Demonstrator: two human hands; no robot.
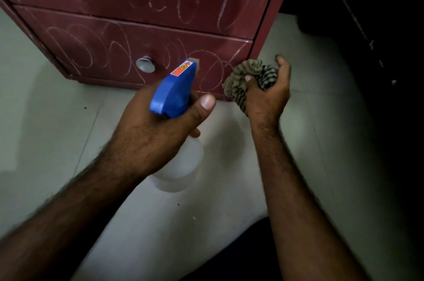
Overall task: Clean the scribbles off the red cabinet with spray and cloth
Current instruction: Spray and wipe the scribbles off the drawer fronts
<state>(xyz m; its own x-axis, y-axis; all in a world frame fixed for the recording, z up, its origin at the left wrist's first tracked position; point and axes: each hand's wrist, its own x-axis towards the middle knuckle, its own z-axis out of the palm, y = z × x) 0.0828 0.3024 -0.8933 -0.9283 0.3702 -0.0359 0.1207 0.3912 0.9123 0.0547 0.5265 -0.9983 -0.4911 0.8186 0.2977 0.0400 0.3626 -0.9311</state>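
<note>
Red cabinet (142,5) stands on the tiled floor (46,120) straight ahead of both hands, and I can see pale looping scribbles (75,51) across its upper and lower drawer fronts. The left hand (149,136) grips the spray bottle (174,92) round its neck, thumb laid up the right side of the blue trigger head. Its other fingers curl round the far side, mostly hidden, so I cannot tell whether one lies on the trigger. The nozzle points at the lower drawer, just right of the round metal knob (145,64), and the bottle's pale body hangs below the hand. To the right of that hand and apart from it, the right hand (268,94) holds a bunched striped cloth (250,74) — fingers (281,62) curled loosely over it, the wad close to the cabinet's lower right corner. I cannot tell if it touches. Dark furniture (378,28) stands beyond the right fingers.
</note>
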